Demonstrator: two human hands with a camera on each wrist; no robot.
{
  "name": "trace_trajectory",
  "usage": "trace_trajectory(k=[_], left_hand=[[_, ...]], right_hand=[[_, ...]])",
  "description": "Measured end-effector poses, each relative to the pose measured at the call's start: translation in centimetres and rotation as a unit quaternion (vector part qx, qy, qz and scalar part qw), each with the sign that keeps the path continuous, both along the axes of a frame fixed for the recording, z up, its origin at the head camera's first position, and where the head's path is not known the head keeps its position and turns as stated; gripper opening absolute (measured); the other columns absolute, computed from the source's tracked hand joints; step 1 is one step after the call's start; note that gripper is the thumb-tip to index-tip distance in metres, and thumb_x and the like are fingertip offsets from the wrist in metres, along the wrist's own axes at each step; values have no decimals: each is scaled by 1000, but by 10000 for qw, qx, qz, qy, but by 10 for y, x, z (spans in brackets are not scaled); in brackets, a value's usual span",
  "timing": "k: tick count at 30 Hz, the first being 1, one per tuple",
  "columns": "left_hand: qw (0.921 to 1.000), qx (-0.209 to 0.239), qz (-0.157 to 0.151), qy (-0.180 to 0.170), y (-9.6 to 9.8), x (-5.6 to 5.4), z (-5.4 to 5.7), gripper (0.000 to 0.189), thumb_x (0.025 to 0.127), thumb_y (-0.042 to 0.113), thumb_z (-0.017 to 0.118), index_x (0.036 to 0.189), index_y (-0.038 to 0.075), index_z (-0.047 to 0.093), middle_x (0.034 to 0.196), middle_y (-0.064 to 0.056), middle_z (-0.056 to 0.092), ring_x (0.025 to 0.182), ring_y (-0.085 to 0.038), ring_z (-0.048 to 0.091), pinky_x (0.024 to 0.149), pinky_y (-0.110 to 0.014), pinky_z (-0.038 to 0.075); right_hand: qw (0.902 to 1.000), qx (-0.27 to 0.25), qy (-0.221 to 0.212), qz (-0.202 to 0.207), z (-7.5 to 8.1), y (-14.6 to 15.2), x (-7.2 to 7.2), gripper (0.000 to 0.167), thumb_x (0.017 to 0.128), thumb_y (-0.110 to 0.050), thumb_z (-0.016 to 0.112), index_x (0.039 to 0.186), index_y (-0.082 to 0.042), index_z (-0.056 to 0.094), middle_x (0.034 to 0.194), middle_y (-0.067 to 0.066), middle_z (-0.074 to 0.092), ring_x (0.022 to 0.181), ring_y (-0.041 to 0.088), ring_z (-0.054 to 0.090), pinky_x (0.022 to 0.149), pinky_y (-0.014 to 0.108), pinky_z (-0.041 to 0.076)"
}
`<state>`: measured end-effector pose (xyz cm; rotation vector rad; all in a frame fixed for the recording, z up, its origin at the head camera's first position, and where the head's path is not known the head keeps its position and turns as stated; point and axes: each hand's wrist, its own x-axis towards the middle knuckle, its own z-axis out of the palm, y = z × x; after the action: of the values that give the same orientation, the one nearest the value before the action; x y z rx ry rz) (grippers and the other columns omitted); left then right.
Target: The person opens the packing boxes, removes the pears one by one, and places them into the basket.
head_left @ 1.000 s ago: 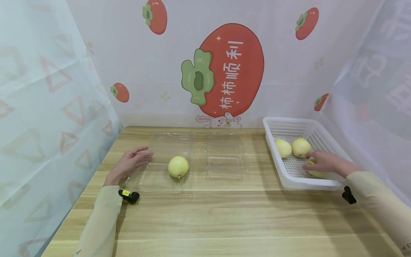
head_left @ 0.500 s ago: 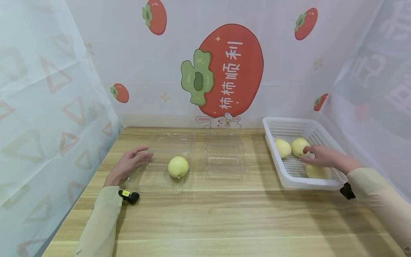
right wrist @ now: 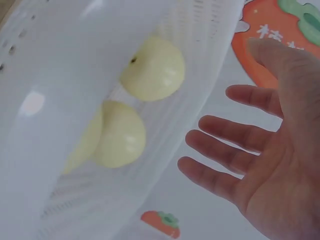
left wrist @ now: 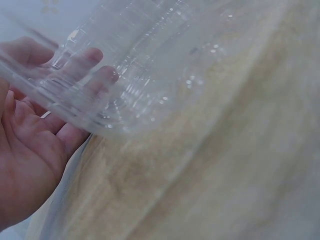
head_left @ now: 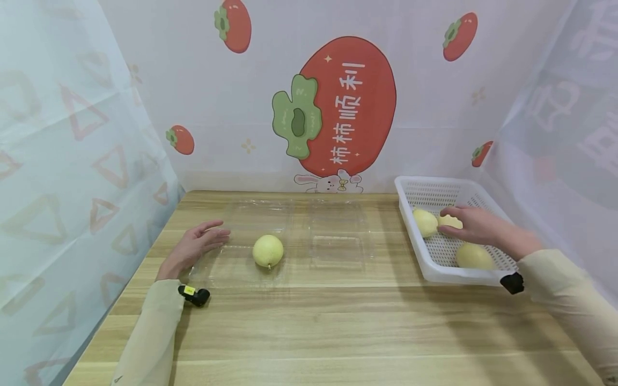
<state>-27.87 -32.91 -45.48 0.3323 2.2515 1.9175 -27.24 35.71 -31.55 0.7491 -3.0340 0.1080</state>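
Note:
My left hand (head_left: 198,244) rests at the left side of a clear plastic clamshell box (head_left: 232,271), fingers relaxed. The left wrist view shows its fingers (left wrist: 92,57) behind the clear wall (left wrist: 135,95). A single pale yellow pear (head_left: 267,251) sits in the right part of that box's front half. Above a white perforated basket (head_left: 434,272) hovers my right hand (head_left: 475,226), fingers extended and holding nothing. Three pears lie in the basket: one at the left (head_left: 425,223), a partly covered one (head_left: 449,221) behind the fingertips, and one nearer the front (head_left: 475,257).
A second clear clamshell box (head_left: 338,251) lies unfolded between the first box and the basket. Wooden tabletop (head_left: 309,327) extends in front of them. A white printed curtain (head_left: 232,107) closes off the back, with more cloth at both sides.
My right hand has moved left and away from me, from the front pear to over the rear pears, uncovering the front one. The left hand stays where it was.

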Motion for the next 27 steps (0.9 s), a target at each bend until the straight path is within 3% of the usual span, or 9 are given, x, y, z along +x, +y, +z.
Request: trace_trajectory(k=[12, 27], left_hand=[[10000, 69, -70, 13, -2, 0, -1, 62, 105, 27, 46, 153, -3, 20, 144, -30, 47, 122, -21, 62, 101, -28, 51], [10000, 9, 1, -5, -1, 2, 1, 61, 106, 27, 44, 153, -3, 21, 144, -36, 42, 122, -23, 62, 101, -27, 51]], right_hand=[[9979, -428, 393, 297, 9, -33, 15, 53, 95, -38, 63, 135, -3, 55, 130, 23, 61, 113, 41, 61, 93, 57, 50], [9810, -1481, 915, 855, 0, -91, 13, 48, 93, -24, 68, 135, -4, 55, 123, 17, 64, 108, 33, 63, 87, 51, 54]])
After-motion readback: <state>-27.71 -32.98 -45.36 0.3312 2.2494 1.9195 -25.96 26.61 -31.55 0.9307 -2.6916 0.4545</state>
